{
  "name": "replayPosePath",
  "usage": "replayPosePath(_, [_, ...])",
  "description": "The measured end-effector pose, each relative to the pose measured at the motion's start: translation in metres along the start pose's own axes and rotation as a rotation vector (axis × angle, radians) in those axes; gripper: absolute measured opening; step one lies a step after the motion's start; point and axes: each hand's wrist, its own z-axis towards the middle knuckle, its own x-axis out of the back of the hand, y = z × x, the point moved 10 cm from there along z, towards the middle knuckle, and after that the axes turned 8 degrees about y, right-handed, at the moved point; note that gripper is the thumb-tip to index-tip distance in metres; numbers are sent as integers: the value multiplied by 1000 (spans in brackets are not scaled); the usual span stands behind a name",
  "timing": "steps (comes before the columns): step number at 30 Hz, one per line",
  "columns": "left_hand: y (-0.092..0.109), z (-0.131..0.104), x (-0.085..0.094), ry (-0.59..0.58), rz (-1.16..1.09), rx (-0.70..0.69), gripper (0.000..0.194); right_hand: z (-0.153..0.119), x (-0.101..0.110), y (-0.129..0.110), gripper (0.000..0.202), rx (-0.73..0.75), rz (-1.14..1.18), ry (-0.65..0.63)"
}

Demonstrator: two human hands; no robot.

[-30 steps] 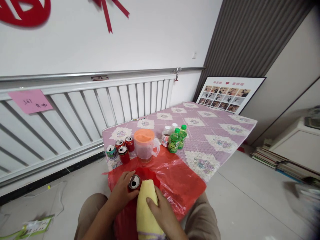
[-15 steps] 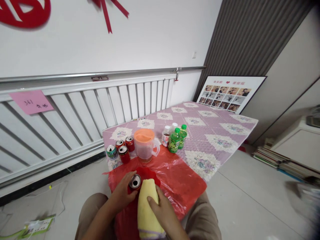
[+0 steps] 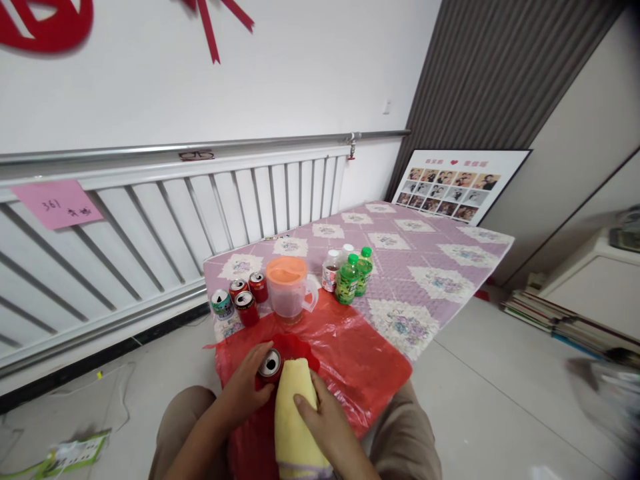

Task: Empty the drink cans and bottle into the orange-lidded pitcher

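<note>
My left hand (image 3: 246,387) is wrapped round an opened red can (image 3: 270,364), upright over the red plastic sheet (image 3: 360,347). In my right hand (image 3: 327,413) is a yellow cloth-like bundle (image 3: 296,420) with a purple-striped lower end; its top lies beside the can. Part of a red scalloped dish (image 3: 303,348) shows behind the can and the bundle. Beyond it stands a clear pitcher (image 3: 287,300) with an orange lid and a little liquid at its bottom.
Left of the pitcher are a green can (image 3: 222,305) and several red cans (image 3: 247,310). Green bottles (image 3: 346,281) and white-capped bottles (image 3: 330,272) stand to its right on the patterned tablecloth (image 3: 440,283). A white radiator (image 3: 220,207) runs behind.
The whole view has shifted very slightly. Both hands keep their hold on the can and the yellow bundle, with no clear movement of either.
</note>
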Motion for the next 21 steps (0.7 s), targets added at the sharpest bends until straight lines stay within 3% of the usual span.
replayPosePath(5, [-6,1,-1,20,-10,34,73,7,16,-1,57,-30,131,-4])
replayPosePath(10, [-4,1,-1,12,-9,30,72,31,75,20,66,-123,109,193])
replayPosePath(13, [-4,1,-1,25,-12,21,73,45,97,25,64,-86,30,201])
replayPosePath(17, [-6,1,-1,41,-13,18,75,59,100,30,62,-22,-59,104])
replayPosePath(21, [-7,0,-1,44,-21,16,73,69,102,40,58,26,-294,137])
